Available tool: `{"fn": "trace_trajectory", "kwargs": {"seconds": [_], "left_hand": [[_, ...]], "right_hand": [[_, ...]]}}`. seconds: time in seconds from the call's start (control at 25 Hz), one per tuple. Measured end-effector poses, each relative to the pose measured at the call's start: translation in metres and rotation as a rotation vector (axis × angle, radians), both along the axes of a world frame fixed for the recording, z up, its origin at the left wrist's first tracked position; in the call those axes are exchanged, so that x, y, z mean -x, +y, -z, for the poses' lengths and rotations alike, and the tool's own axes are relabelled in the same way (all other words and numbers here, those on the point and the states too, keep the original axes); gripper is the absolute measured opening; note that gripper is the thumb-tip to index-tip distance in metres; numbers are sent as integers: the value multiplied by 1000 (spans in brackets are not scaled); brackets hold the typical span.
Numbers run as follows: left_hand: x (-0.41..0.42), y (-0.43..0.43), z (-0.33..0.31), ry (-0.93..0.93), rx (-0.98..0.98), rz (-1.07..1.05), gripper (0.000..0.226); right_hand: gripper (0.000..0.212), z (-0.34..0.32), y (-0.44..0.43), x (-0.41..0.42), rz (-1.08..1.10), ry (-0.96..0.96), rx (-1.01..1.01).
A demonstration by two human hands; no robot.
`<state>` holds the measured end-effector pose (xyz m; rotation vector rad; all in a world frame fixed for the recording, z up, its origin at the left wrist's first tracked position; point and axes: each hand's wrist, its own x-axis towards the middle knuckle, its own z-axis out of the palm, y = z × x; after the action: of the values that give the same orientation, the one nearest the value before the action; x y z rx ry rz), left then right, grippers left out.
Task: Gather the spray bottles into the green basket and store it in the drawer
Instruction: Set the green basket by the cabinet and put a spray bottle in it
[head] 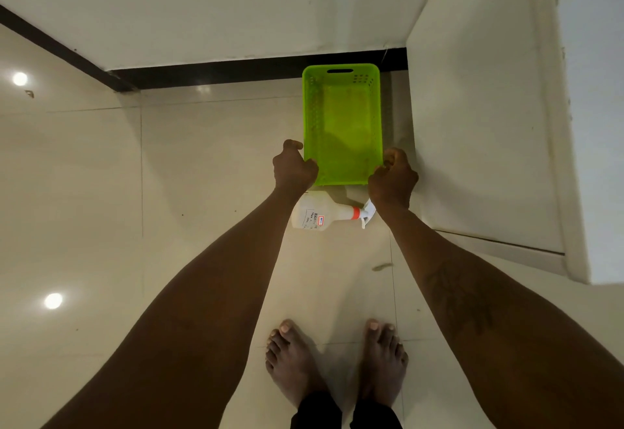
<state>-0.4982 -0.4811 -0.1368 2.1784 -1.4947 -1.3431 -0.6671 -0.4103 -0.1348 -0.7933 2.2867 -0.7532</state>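
Head view looks straight down past my 2 bare forearms to the tiled floor (202, 165). Going left to right: my left hand (294, 167) is curled shut around the near left corner of the green basket (342, 114), and my right hand (392, 177) is clenched on the near right corner. Whether the basket rests on the floor or hangs just above it, I cannot tell; it sits close to the white cabinet side (472, 124). It looks like thin perforated plastic, so I judge it light and a little flexible, best held by the rim or the handle slot at the far end. It holds nothing yet. 1 spray bottle (320, 212) lies on its side just below the basket, between my wrists, nozzle pointing right; it is probably light, and its neck gives the surest grip.
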Motion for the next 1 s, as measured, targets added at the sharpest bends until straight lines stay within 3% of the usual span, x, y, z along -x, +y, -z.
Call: {"fn": "trace_trajectory", "kwargs": {"seconds": [0.12, 0.2, 0.4, 0.48, 0.6, 0.84, 1.0], "left_hand": [[0, 20, -21, -98, 286, 131, 43], [0, 39, -34, -121, 372, 223, 37], [-2, 78, -33, -279, 363, 510, 51], [-4, 84, -21, -363, 302, 652, 65], [-11, 94, -6, -480, 285, 808, 82], [-26, 105, -8, -521, 264, 862, 84], [-31, 114, -14, -502, 195, 847, 82]], "right_hand": [[34, -15, 21, -8, -95, 241, 88], [31, -22, 42, -20, -275, 245, 102], [61, -13, 64, -40, -634, 82, -219], [72, -3, 61, -40, -838, 173, -283], [68, 8, 60, -42, -1053, 409, -371], [38, 11, 56, -45, -1051, 485, -307], [49, 6, 58, -43, -1109, 445, -388]]}}
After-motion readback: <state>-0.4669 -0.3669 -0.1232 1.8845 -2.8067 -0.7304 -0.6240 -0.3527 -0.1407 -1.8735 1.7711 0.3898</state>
